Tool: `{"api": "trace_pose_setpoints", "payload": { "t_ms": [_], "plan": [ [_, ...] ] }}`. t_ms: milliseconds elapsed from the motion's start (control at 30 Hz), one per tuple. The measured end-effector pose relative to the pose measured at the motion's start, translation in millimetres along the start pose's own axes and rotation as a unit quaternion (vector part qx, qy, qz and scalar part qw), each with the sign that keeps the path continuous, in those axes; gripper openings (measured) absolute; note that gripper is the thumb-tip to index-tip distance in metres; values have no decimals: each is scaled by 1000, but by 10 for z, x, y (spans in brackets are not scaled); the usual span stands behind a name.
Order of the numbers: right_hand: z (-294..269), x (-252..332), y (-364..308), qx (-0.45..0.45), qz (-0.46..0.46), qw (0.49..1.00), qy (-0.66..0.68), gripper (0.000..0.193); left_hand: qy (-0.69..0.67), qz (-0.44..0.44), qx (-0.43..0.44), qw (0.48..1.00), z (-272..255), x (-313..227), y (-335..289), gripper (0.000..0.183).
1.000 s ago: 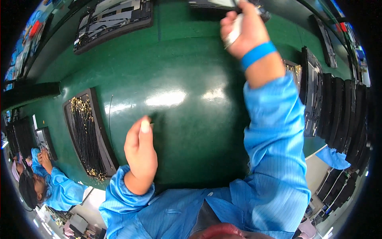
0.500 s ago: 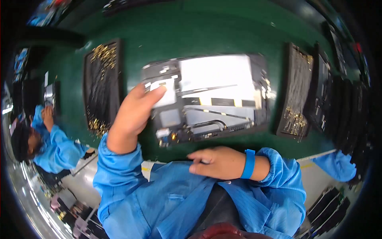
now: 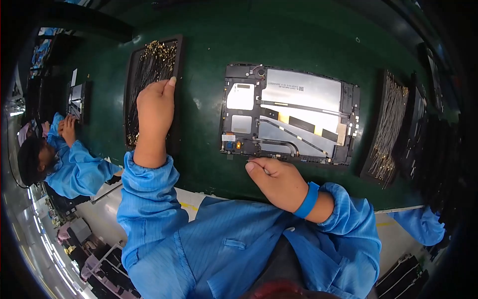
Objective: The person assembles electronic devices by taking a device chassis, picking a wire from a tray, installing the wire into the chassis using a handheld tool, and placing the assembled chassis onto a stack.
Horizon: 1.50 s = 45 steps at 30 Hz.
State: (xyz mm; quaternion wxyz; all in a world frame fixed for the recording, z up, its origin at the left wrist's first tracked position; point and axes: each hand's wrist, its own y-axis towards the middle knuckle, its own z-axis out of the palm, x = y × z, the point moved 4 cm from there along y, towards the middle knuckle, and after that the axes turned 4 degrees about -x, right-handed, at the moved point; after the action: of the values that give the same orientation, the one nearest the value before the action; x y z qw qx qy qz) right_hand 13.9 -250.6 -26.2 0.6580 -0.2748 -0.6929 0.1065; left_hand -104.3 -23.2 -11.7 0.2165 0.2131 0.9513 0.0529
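Beyond the right hand (image 3: pixel 280 183), right of the left hand (image 3: pixel 155 108), opened tablet (image 3: pixel 292 115)

We are in what seems to be an electronics workshop, at a long green tabletop (image 3: pixel 203 114). Near its front edge lies an open device (image 3: pixel 294 117), its silver panels (image 3: pixel 303 89) and flat black strips exposed. On either side of it, a left tray (image 3: pixel 179 60) and a right tray (image 3: pixel 373 132) hold many thin wires (image 3: pixel 393 109) with gold-coloured ends. Farther left along that edge we find a co-worker (image 3: pixel 82 172) in a blue smock, like the wearer's smock (image 3: pixel 229 249), with another device (image 3: pixel 75 94).
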Motion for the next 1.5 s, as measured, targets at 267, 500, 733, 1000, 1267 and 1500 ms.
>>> {"api": "trace_pose_setpoints", "payload": {
  "t_ms": [267, 500, 733, 1000, 1267, 1500],
  "plan": [
    [-84, -68, 153, -33, 11, 998, 54, 32, 25, 67, -39, 997, -39, -136, -109, 24],
    [-115, -48, 132, -48, 13, 998, 41, 33, 150, 281, -135, 938, 79, -397, -168, 10],
    [-334, 206, -90, 61, -18, 995, 79, 30, -100, 480, 160, 857, -284, -1170, -1042, 29],
    [-404, 155, -178, 105, -22, 994, 3, 25, -144, 470, 220, 843, -186, -1231, -1183, 34],
    [-491, 111, -52, -129, 57, 967, 212, 25, -121, 379, 22, 917, 110, -1126, -1092, 20],
    [-523, 190, 10, -329, -296, 892, 91, 33, -69, 395, 38, 916, 163, -1161, -1090, 20]
  ]
}}
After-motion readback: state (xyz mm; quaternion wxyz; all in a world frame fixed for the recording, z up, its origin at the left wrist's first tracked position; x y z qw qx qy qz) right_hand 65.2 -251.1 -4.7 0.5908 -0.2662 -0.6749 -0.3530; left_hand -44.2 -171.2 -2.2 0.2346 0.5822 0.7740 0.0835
